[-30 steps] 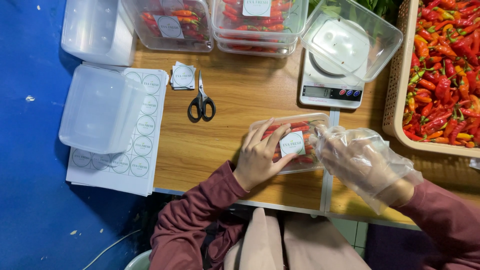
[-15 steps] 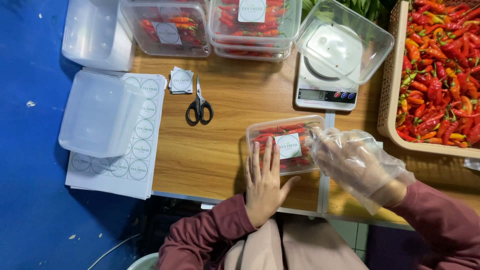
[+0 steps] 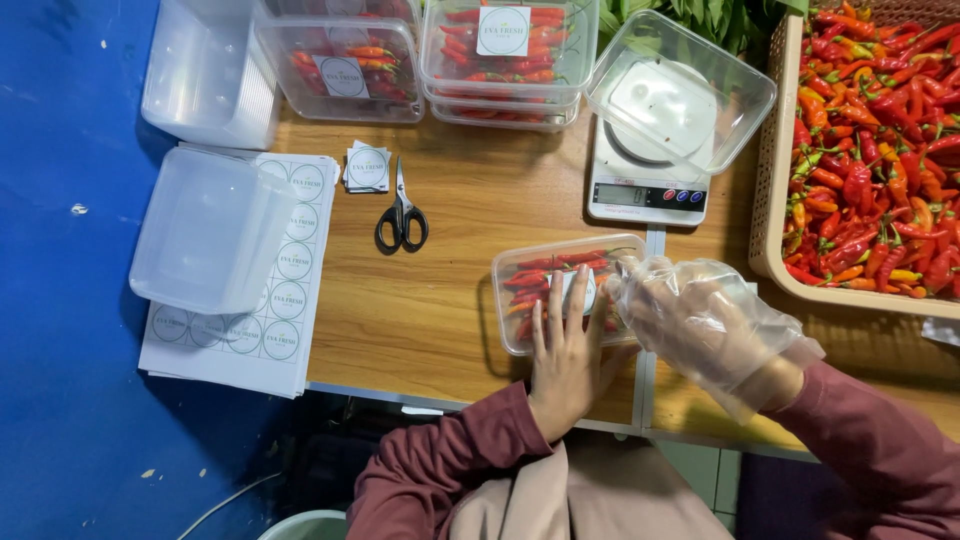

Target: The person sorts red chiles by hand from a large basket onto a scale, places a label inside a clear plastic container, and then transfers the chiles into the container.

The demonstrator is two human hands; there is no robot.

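Note:
A clear lidded plastic box (image 3: 545, 262) filled with red chillies lies on the wooden table in front of me. My left hand (image 3: 565, 360), bare, lies flat on its lid with the fingers spread and pressing on a round sticker. My right hand (image 3: 700, 325), inside a loose clear plastic glove, grips the box's right end. A digital scale (image 3: 645, 190) stands just behind the box with an empty clear container (image 3: 680, 90) on it.
A basket (image 3: 775, 200) heaped with red chillies sits at the right. Filled, labelled boxes (image 3: 510, 60) line the back edge. Black scissors (image 3: 400, 215), cut stickers (image 3: 367, 167), a sticker sheet (image 3: 255, 330) and stacked empty containers (image 3: 205, 230) lie at the left.
My left hand slid from the box's left side onto its lid and flattened over the sticker. The gloved right hand stayed on the box's right end.

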